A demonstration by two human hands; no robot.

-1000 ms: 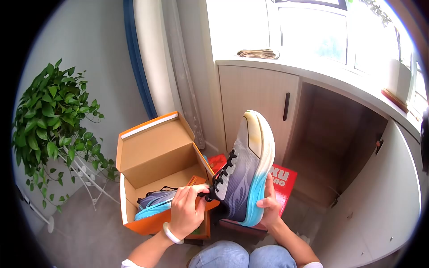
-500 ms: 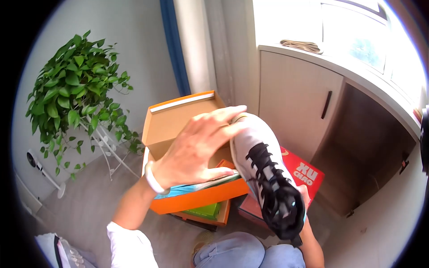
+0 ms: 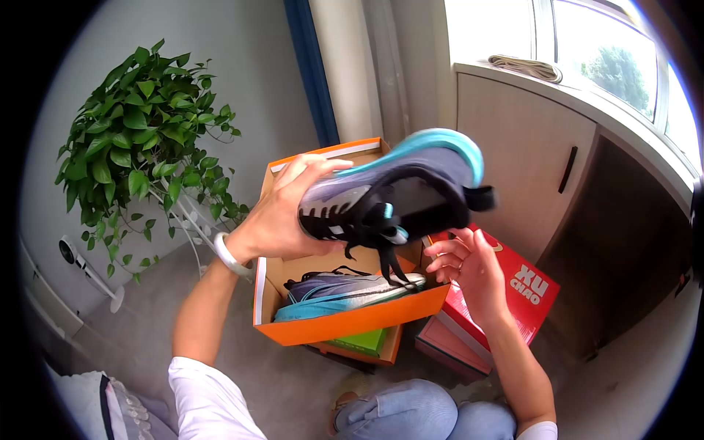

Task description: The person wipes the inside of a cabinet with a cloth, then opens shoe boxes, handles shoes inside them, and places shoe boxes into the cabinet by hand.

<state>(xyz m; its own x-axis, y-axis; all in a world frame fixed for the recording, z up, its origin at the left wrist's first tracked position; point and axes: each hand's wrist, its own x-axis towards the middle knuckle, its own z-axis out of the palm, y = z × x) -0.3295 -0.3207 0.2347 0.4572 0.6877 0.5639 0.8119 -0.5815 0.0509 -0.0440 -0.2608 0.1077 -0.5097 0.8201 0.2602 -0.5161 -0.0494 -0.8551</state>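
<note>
A grey sneaker [image 3: 352,194] with black laces, a black collar and a turquoise sole hangs tilted over an orange shoebox [image 3: 359,318]. My left hand [image 3: 275,216], with a white band at the wrist, grips its toe end. Below the heel, my right hand [image 3: 473,275] is open, its fingers spread and apart from the shoe. The matching sneaker [image 3: 341,290] lies on its side in the box, whose lid [image 3: 334,152] stands raised at the back. Loose laces dangle toward the box's right end.
A red shoebox [image 3: 532,286] rests on a pinkish box [image 3: 447,348] at the right. Under the orange box is a green box [image 3: 363,342]. A leafy plant [image 3: 128,147] stands left; a cabinet [image 3: 517,139] with an open compartment is at the right.
The sneaker has swung from toe-up to nearly sideways, its heel now pointing right. My left hand has closed on the toe, and my right hand has let go. The view has shifted slightly.
</note>
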